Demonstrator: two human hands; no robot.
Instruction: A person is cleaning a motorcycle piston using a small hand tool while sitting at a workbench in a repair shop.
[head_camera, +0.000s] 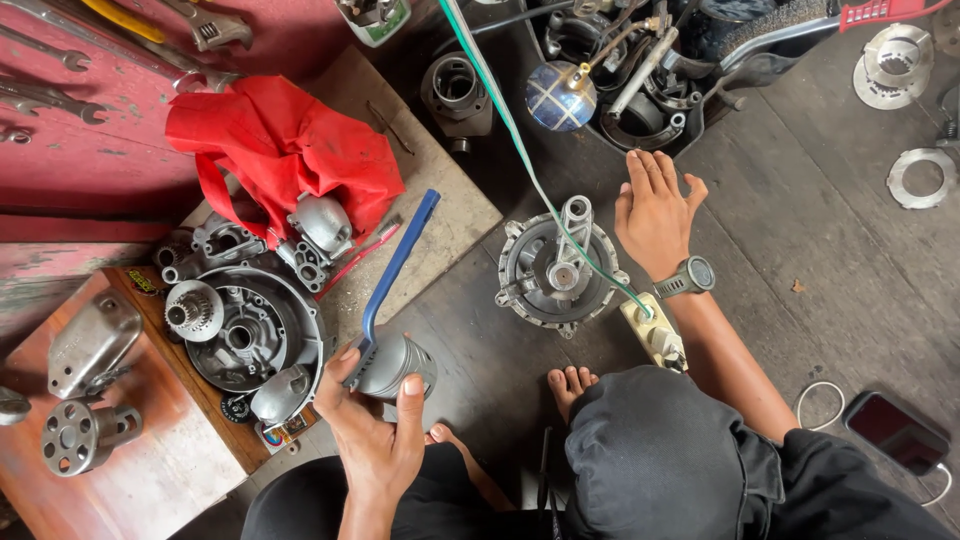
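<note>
My left hand (375, 425) grips a grey metal cylinder (398, 365) low in the middle, together with the end of a blue-handled brush (402, 255) that sticks up and to the right. My right hand (655, 210), with a grey watch on the wrist, is spread open with its palm down on the dark floor. It holds nothing and sits just right of a round grey engine housing (555, 272). A thin green hose (505, 120) runs across that housing.
An engine case (245, 335) and small metal parts lie on a wooden board at left, beside a red cloth (285, 150) and wrenches (60, 95). A black tray of parts (640, 75) is ahead. A power strip (655, 338) and a phone (895, 430) lie by my knee.
</note>
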